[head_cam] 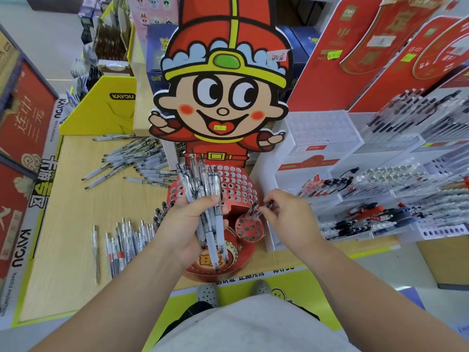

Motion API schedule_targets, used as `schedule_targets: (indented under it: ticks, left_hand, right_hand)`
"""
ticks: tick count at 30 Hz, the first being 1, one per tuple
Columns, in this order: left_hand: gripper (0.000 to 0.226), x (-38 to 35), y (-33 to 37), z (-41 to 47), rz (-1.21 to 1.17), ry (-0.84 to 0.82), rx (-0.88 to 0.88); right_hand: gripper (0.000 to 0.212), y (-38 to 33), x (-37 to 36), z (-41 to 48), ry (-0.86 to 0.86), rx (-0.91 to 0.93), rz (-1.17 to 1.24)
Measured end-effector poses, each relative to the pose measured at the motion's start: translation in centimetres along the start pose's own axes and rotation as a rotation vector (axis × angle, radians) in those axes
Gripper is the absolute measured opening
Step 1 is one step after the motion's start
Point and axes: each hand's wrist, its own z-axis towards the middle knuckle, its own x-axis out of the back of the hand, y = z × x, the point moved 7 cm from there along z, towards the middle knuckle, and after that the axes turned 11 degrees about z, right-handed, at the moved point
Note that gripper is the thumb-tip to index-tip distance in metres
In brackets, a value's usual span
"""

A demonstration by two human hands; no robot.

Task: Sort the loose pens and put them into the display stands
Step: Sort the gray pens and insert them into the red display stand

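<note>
**Most holes empty, plenty of pens left on the bench**

The sorting looks to be in its early-to-middle part. The red cartoon stand (228,189) shows mostly bare holes across its domed top. The small round holder (248,231) at its front has only a couple of pens standing in it. Much is left to do: a scattered pile of loose pens (134,158) lies at the far left of the bench (76,199), and a tidier row of pens (127,240) lies nearer the person. The white stands (380,199) to the right already carry many pens.

The left grip (187,224) is closed round a thick bundle of clear pens (200,184), thumb across them, held over the red cartoon stand. The right grip (286,214) is nearly closed, its fingertips pinching what seems to be a single pen (269,204) just above the small round holder. Whether its tip sits in a hole I cannot tell.
</note>
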Motion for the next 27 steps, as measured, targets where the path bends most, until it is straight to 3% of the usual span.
schedule_targets:
  ticks: [9,17,23,27]
  left_hand:
    - [0.032,0.1,0.0,-0.2,-0.017,0.007,0.009]
    - [0.06,0.5,0.5,-0.4,-0.03,0.024,0.009]
    - [0.051,0.6,0.5,-0.5,-0.031,0.005,0.006]
    - [0.032,0.4,0.5,-0.6,-0.037,-0.007,0.003]
  right_hand:
    - [0.011,-0.3,-0.5,0.8,-0.022,-0.026,-0.022]
    - [0.017,-1.0,-2.0,0.7,-0.176,0.016,-0.195]
    - [0.023,0.2,-1.6,1.1,-0.1,-0.045,-0.083]
    - [0.024,0.8,-1.7,0.9,-0.101,-0.104,0.024]
